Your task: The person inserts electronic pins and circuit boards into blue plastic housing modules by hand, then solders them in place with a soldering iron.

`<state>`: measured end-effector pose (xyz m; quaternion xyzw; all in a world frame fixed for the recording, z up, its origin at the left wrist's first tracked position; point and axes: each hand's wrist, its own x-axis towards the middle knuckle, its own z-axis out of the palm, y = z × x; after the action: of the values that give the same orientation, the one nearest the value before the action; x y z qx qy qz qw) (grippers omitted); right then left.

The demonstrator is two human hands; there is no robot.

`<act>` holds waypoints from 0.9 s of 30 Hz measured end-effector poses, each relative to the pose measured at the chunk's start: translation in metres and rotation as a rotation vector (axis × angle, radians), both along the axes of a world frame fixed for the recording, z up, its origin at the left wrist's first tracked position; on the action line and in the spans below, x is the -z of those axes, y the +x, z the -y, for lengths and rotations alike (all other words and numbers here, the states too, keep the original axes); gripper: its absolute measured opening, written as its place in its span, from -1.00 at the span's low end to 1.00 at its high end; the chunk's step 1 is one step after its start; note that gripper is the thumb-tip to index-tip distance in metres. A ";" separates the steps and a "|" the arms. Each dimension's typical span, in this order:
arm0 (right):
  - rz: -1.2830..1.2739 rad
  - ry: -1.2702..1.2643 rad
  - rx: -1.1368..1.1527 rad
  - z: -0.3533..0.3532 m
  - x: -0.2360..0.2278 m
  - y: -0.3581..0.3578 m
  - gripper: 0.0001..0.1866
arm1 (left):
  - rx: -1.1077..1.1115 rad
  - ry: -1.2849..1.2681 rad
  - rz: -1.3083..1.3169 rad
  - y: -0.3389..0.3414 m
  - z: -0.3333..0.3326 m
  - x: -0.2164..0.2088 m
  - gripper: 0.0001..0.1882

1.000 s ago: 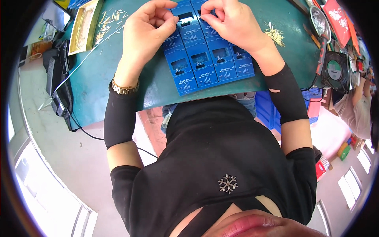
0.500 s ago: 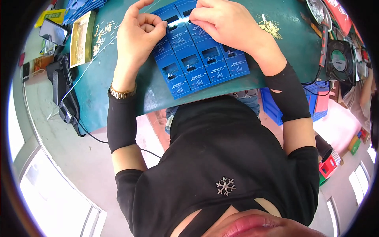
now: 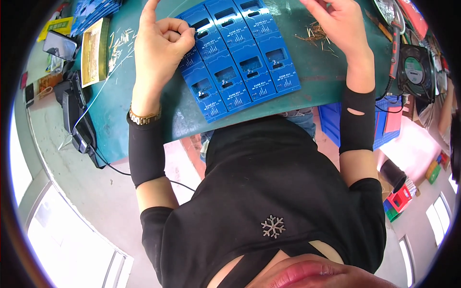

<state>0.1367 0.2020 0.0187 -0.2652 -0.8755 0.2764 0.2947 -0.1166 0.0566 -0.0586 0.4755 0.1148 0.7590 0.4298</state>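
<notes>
A blue printed circuit board panel (image 3: 236,56) with rows of rectangular cutouts lies on the green worktable, slightly turned. My left hand (image 3: 163,45) is at its left edge. Its thumb presses on curled fingers while another finger stretches up to the picture's top edge; whatever the curled fingers hold is hidden. To the right of the panel, my right hand (image 3: 338,26) is raised near a small heap of thin brass-coloured pins (image 3: 316,34). Its fingertips are partly cut off by the top edge, so its grip does not show.
A shallow yellowish box (image 3: 102,53) stands at the left, with loose thin pins (image 3: 120,45) beside it. Further left are a phone (image 3: 60,47) and stacked blue boards (image 3: 96,14). A red-handled tool (image 3: 394,53) and a black fan (image 3: 414,74) are at the right. Blue crates (image 3: 336,127) stand below the table.
My right hand has left the panel and moved right, to the pin heap. My left hand has shifted slightly left, and the panel a little left too.
</notes>
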 end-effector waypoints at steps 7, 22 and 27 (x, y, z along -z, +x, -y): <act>-0.002 -0.055 0.109 -0.006 0.018 0.021 -0.94 | -0.616 -1.036 -0.746 0.026 0.018 -0.073 -0.17; 0.101 -0.429 0.200 -0.011 0.022 0.025 -0.95 | -0.780 -0.717 -1.226 0.023 0.028 -0.055 -0.39; -0.552 -0.256 -0.357 -0.029 0.057 0.022 -0.91 | -0.840 -0.703 -1.319 0.021 0.033 -0.052 -0.53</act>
<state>0.1588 0.2314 -0.0385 -0.0582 -0.7537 0.4923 0.4315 -0.0958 0.0239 -0.0068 0.5769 0.7365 0.3438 0.0805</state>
